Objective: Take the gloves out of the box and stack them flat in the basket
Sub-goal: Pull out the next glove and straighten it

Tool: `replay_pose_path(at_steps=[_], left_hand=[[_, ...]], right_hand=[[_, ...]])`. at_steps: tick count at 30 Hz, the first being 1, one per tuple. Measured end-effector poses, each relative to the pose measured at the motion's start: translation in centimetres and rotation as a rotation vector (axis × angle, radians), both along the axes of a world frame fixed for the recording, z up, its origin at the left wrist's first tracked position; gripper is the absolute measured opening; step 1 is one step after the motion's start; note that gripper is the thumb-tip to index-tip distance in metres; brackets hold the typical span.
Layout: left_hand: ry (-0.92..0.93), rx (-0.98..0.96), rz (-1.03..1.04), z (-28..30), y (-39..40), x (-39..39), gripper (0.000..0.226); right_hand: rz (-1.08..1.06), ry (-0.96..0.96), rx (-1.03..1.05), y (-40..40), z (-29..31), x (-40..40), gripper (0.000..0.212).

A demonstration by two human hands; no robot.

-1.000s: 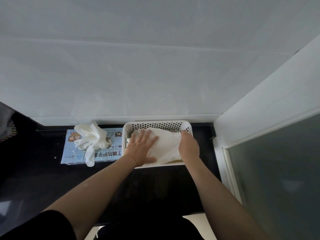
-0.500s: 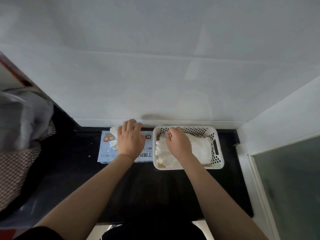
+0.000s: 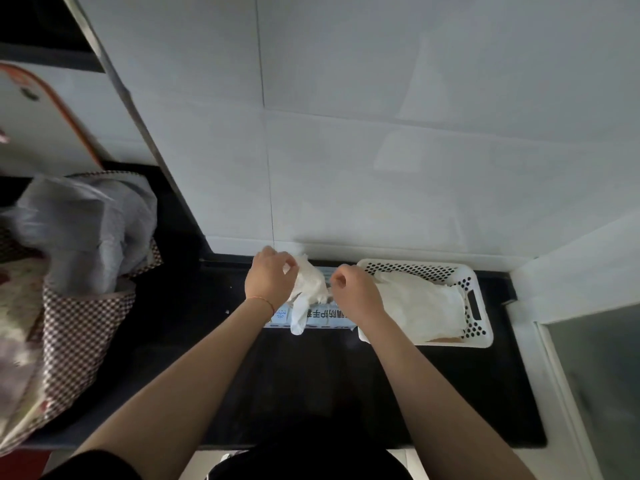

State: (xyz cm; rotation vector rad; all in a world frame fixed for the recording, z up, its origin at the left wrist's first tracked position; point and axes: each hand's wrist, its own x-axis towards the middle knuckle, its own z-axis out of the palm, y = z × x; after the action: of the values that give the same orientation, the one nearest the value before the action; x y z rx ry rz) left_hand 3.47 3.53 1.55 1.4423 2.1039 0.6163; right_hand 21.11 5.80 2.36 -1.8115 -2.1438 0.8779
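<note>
A light blue glove box (image 3: 323, 315) lies flat on the dark counter, against the white basket (image 3: 479, 336) to its right. A bunch of white gloves (image 3: 308, 289) sticks out of the box top, one finger hanging over the front edge. My left hand (image 3: 270, 280) grips the bunch at its upper left. My right hand (image 3: 356, 292) hovers over the right side of the box with curled fingers; whether it pinches a glove is hidden. Flat white gloves (image 3: 419, 304) lie stacked inside the basket.
A checked cloth bag (image 3: 79, 317) with a grey plastic bag (image 3: 86, 230) in it stands at the left on the dark counter (image 3: 311, 386). A white tiled wall rises right behind the box and basket. A white wall and frosted panel close the right side.
My right hand left the gloves in the basket and moved left over the box. My left hand closed on the glove bunch. The view swung left.
</note>
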Motion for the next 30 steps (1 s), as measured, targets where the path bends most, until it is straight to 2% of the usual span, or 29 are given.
replay_pose_path(at_steps=[3, 6, 9, 11, 13, 17, 20, 22, 24, 28, 30], left_hand=[[-0.029, 0.209, -0.011, 1.7, 0.3, -0.4, 0.013], [-0.032, 0.287, -0.08, 3.7, 0.9, -0.9, 0.014], [-0.134, 0.304, -0.132, 5.6, 1.3, -1.0, 0.011], [-0.284, 0.27, -0.11, 7.1, 1.5, -1.0, 0.01], [-0.389, 0.257, -0.063, 8.1, 1.7, -1.3, 0.015], [-0.407, 0.24, 0.02, 8.3, 1.7, -2.5, 0.023], [-0.477, 0.205, 0.048, 8.1, 1.5, -2.4, 0.025], [-0.619, 0.159, 0.048, 8.5, 1.2, -2.1, 0.028], [-0.77, 0.059, -0.036, 8.6, 0.9, -2.0, 0.035], [-0.795, -0.143, -0.324, 8.2, 0.3, -2.2, 0.064], [-0.813, -0.2, -0.427, 8.1, 0.1, -1.9, 0.055]], right_hand=[[-0.091, 0.106, -0.002, 0.2, 1.1, -0.8, 0.016], [-0.156, 0.252, -0.017, 0.4, 2.8, -1.9, 0.017], [-0.138, 0.457, -0.109, 0.5, 4.7, -2.7, 0.021], [-0.072, 0.436, -0.123, 0.6, 5.6, -2.8, 0.027], [-0.073, 0.386, -0.076, 0.9, 6.1, -2.6, 0.017], [-0.173, 0.437, -0.019, 1.5, 7.2, -1.4, 0.007], [-0.197, 0.483, -0.045, 1.4, 8.2, -0.9, 0.013], [-0.237, 0.525, -0.069, 1.2, 8.9, -0.8, 0.023], [-0.286, 0.58, -0.093, 1.2, 9.1, -0.8, 0.031], [-0.371, 0.644, -0.086, 0.9, 9.5, -0.4, 0.031], [-0.401, 0.647, -0.08, 0.8, 9.7, -0.1, 0.029]])
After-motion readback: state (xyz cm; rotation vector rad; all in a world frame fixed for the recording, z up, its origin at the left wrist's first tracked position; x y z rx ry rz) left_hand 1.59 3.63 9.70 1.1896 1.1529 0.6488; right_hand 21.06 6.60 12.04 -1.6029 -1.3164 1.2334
